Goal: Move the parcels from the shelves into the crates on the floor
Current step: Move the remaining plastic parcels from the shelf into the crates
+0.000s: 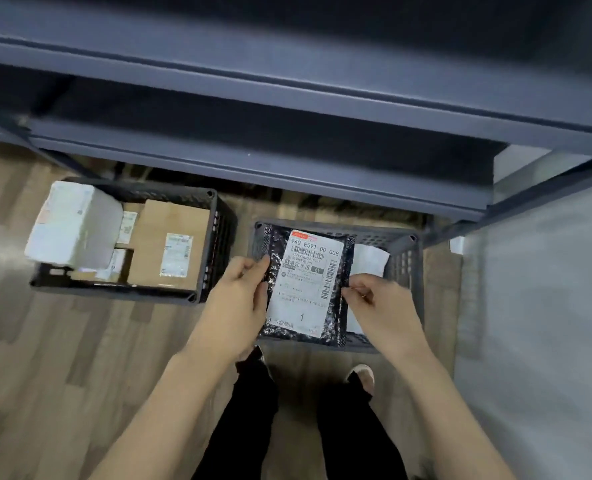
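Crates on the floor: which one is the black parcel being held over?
The right crate, directly below the black parcel pinched by the left hand and right hand. The left crate sits apart, already packed with boxes.

A parcel storeroom or sorting room: dark metal shelves [287,81] run across the top of the frame, and below them two black plastic crates [218,237] of labelled parcels [170,247] stand on a wood-look floor [62,358].

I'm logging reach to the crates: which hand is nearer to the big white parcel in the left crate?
Left. The left hand grips the black parcel's edge nearest the white parcel; the right hand holds the far edge.
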Available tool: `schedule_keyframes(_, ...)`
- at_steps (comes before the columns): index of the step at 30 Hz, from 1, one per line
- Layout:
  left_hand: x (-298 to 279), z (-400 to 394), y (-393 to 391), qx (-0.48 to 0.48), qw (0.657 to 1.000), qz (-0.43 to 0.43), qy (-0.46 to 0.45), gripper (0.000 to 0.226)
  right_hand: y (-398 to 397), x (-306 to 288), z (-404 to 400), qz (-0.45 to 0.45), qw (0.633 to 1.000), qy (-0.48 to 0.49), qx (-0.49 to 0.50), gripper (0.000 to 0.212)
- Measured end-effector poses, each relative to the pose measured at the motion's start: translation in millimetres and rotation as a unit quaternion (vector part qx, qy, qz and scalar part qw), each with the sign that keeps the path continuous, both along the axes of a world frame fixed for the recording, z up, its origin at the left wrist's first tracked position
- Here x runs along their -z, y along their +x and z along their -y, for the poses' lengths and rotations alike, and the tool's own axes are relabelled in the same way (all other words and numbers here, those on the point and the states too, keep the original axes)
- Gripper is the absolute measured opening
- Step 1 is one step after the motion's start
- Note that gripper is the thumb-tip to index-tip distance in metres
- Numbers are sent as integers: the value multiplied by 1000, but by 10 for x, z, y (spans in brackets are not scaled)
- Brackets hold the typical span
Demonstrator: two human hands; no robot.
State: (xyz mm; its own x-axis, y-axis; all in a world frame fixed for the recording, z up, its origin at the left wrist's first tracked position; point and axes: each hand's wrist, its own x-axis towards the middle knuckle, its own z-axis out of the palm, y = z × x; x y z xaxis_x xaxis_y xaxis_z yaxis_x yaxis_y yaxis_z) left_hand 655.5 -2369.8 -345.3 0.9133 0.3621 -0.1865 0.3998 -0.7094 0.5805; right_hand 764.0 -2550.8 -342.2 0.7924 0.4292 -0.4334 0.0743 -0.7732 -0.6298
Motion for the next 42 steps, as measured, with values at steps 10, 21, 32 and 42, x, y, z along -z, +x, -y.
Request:
schedule_keyframes(10, 2537, 108, 375, 55, 964, -256, -49, 53, 96, 2541, -73, -40, 989, -145, 6, 27)
schedule_keyframes(21, 4495, -361, 908, 46, 957, -285, 19, 79, 315, 4496, -738, -15, 995, -47, -87, 80)
schedule_keyframes(32, 4872, -362, 997, 45, 941, -311, 126, 109, 372, 4965, -1008, 198, 933, -200, -226, 87)
schedule_keyframes(42, 5099, -414, 1073, 95, 908, -342, 224, 104, 545, 5180, -1107, 216, 895, -215, -326, 97)
